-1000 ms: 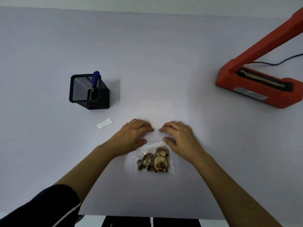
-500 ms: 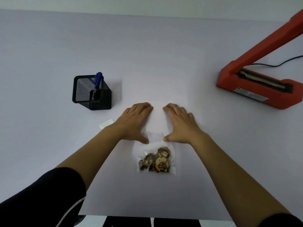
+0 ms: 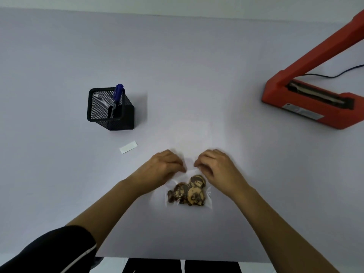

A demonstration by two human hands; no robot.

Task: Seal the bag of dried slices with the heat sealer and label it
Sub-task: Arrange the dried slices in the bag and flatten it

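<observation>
- Head view: left hand (image 3: pixel 164 167) and right hand (image 3: pixel 217 167) rest on the clear bag (image 3: pixel 188 191), fingers curled, pinching its empty upper part.
- Bag lies near the table (image 3: pixel 197 66) front edge.
- Surroundings: heat sealer (image 3: pixel 311 103) far right, arm raised; label (image 3: pixel 128 147) and mesh holder (image 3: pixel 110 109) with 1 pen (image 3: pixel 117 95) left.

Bag (image 3: pixel 189 194) lies centre; label (image 3: pixel 128 149) and pen holder (image 3: pixel 110 109) left, sealer (image 3: pixel 313 107) right.
</observation>
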